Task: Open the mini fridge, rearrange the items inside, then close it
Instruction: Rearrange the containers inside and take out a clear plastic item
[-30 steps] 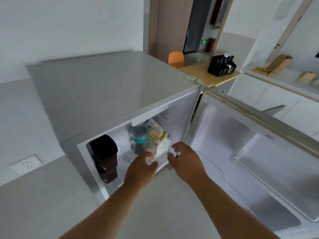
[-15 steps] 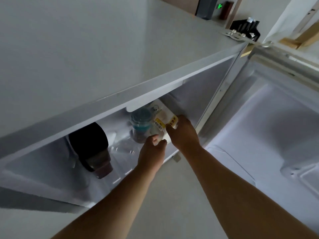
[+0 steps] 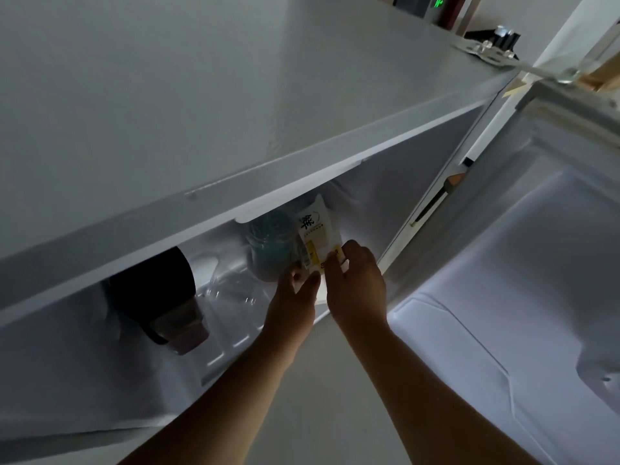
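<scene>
Mini fridge (image 3: 201,135): door (image 3: 536,263) swung wide, off to the right of my hands. Opening step judged done; closing not yet due.

Left hand (image 3: 295,307): reaching into the compartment, fingers (image 3: 307,280) curled shut on the lower left edge of the white packet.

Right hand (image 3: 357,286): just beside the left, the two nearly touching. Thumb and fingers pinch the packet's lower right corner, over its yellow label strip.

White packet (image 3: 317,229): flat pouch with dark printed characters and a yellow band, standing roughly upright, top leaning slightly away from me. It sits directly beyond my hands, at the right end of the compartment, close to the wall on the hinge side. Held by both hands; whether its base rests on the fridge floor I cannot tell, since my hands cover it.

Teal-lidded jar (image 3: 271,243): just left of the packet and beyond my left hand, close enough that they may be touching.

Clear plastic container (image 3: 235,290): to the left of my left hand, low on the fridge floor; contents not readable.

Dark-capped jar (image 3: 161,297): well to the left of both hands, tilted in this wide view, brownish contents under a black top.

Step in hand, as I judge it: rearranging, with the packet as the current piece.

Next move calls for: lifting the packet clear without nudging the teal-lidded jar, then choosing a free spot. The limp pouch may sag, so both hands are sensible.
</scene>
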